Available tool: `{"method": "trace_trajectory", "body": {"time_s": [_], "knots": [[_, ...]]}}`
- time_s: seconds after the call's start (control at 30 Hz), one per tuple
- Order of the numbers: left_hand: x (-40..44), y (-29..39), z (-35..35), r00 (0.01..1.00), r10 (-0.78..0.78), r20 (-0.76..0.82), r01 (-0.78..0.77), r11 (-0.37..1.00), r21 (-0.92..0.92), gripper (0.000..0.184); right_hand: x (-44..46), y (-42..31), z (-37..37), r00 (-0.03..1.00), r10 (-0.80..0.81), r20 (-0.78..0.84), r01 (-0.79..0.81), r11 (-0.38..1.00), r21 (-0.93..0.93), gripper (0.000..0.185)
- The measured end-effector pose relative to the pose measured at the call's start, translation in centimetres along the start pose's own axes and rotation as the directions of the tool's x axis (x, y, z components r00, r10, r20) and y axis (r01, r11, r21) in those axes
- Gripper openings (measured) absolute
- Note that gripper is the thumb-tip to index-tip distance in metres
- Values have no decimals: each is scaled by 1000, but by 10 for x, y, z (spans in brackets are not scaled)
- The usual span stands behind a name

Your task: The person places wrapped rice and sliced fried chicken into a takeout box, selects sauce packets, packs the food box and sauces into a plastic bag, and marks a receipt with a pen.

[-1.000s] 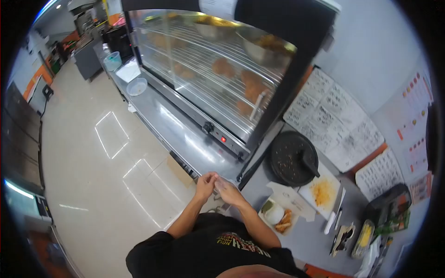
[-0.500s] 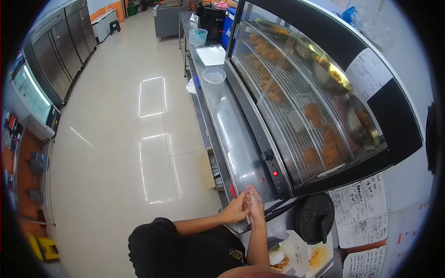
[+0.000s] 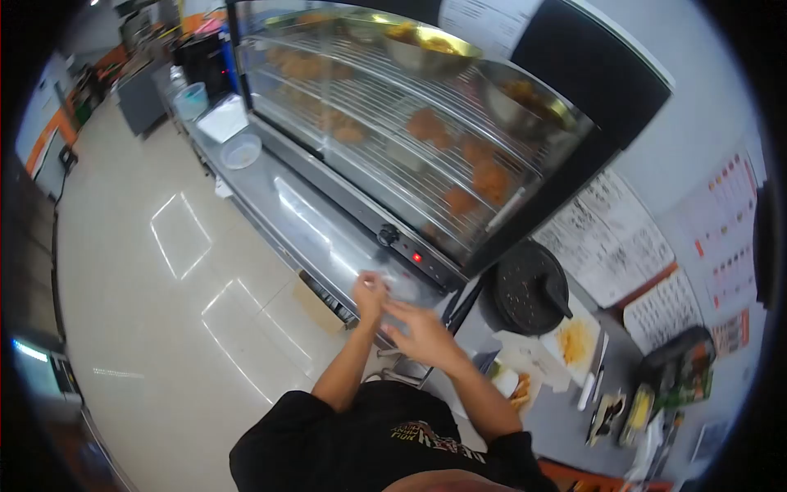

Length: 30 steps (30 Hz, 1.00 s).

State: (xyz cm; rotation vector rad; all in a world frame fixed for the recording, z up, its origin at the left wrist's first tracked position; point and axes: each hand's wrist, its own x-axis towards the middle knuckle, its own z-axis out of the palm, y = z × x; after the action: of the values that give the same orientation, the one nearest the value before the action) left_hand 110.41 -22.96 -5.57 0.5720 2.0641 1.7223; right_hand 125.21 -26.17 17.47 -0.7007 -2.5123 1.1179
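The person wore a black shirt (image 3: 307, 447) with short sleeves (image 3: 515, 451), loosely cut, that left the forearms (image 3: 346, 369) uncovered; small pale, yellowish and reddish lettering (image 3: 434, 440) marked its front.

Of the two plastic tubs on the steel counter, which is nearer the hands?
The shallow clear tub, on the near side of the white sheet; the taller, bluish tub stands beyond it.
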Motion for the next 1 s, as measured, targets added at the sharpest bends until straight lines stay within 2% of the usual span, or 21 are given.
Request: {"method": "trace_trajectory", "body": {"time_s": [0.03,0.07,0.1,0.13,0.17,0.2,0.23,0.3,0.33,0.37,0.4,0.5,0.57,0.67,0.7,0.77,0.8,0.83,0.9,0.97,1.0], "knots": [[19,3,0,992,80,-98,-70,993,95,12,7,-29,-24,966,-143,-216,124,987,-101,44],[25,18,-9,968,246,-41,-233,950,210,11,16,-59,-52,870,-288,-401,210,951,-228,42],[28,36,-14,914,404,39,-395,866,305,10,29,-92,-82,771,-311,-556,218,949,-229,45],[31,37,-7,885,440,154,-466,814,346,11,49,-112,-103,597,-345,-724,258,937,-234,53],[32,33,-1,841,464,277,-540,752,379,14,73,-124,-125,447,-311,-839,342,926,-160,60],[32,28,3,782,473,407,-617,679,397,17,96,-135,-149,277,-367,-888,339,902,-267,60],[32,20,9,742,508,437,-668,617,417,15,120,-143,-171,207,-355,-912,324,904,-278,60],[22,6,34,609,581,540,-792,478,380,15,171,-157,-194,270,-206,-941,299,947,-121,59],[20,11,44,531,271,803,-840,290,459,27,187,-160,-205,323,-109,-940,281,960,-14,59],[16,15,55,363,-85,928,-921,117,371,39,199,-162,-207,385,-17,-923,263,960,93,59],[13,14,59,301,-266,916,-945,44,323,42,211,-158,-212,422,34,-906,260,953,157,52],[15,13,56,370,-265,890,-924,-5,383,51,172,-156,-184,609,55,-791,223,946,237,34],[18,18,54,421,-260,869,-901,-10,433,58,87,-139,-161,743,-106,-661,182,982,47,23],[18,29,59,508,-268,819,-853,-23,522,68,-40,-81,-112,428,-278,-860,274,947,-170,18],[13,34,60,541,-247,804,-833,-28,552,72,-89,-57,-108,391,-242,-888,258,955,-147,20],[-11,21,43,556,64,829,-831,64,552,79,-187,-17,-94,293,104,-950,163,974,157,22],[-24,2,27,374,532,760,-903,24,428,51,-234,11,-78,162,302,-939,279,899,337,22],[-37,0,13,387,528,756,-922,216,321,50,-288,44,-72,31,360,-933,114,926,361,24],[-65,15,-16,405,506,761,-831,551,76,47,-365,80,-66,-187,337,-923,0,939,343,28],[-128,56,-26,480,484,732,-704,710,-8,33,-438,127,-37,-310,597,-740,-168,732,661,33],[-161,80,-33,517,465,719,-630,775,-48,26,-469,149,-7,-280,644,-711,-248,667,702,35]]}}
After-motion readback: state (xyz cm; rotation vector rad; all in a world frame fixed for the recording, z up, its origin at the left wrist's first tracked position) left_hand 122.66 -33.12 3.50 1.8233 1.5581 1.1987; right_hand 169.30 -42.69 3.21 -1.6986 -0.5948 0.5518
